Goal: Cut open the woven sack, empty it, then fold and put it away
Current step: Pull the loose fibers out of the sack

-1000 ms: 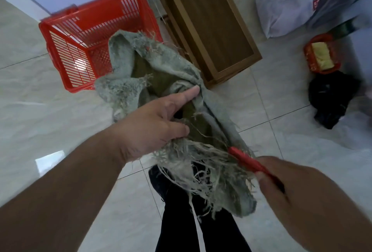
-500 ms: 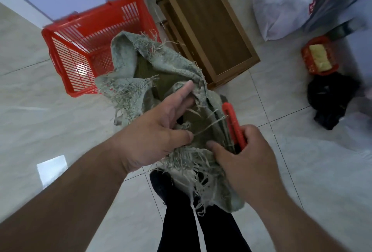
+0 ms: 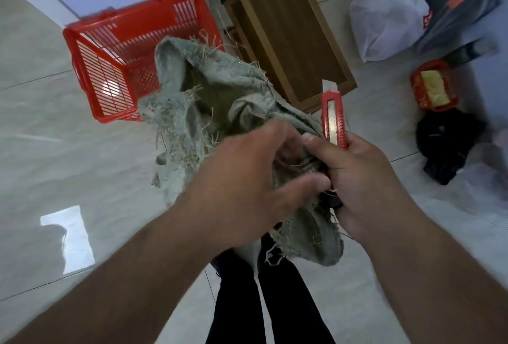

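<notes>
A grey-green woven sack (image 3: 214,96) with frayed edges hangs bunched in front of me, above my legs. My left hand (image 3: 247,178) grips its crumpled middle, the fingers curled into the cloth. My right hand (image 3: 360,178) holds a red utility knife (image 3: 334,120) upright with the blade out past its tip, and its thumb and fingers also pinch the sack's bunched fabric. The two hands touch at the gathered part of the sack. What the sack holds is hidden.
A red plastic basket (image 3: 115,49) stands on the tiled floor behind the sack. A wooden cabinet (image 3: 286,21) lies beyond. To the right are a white plastic bag (image 3: 390,13), a small red tray (image 3: 434,87) and a black bag (image 3: 448,148).
My right hand has come up from the lower right to the sack, turning the knife upright, and now pinches the fabric beside my left hand, whose fingers have curled in.
</notes>
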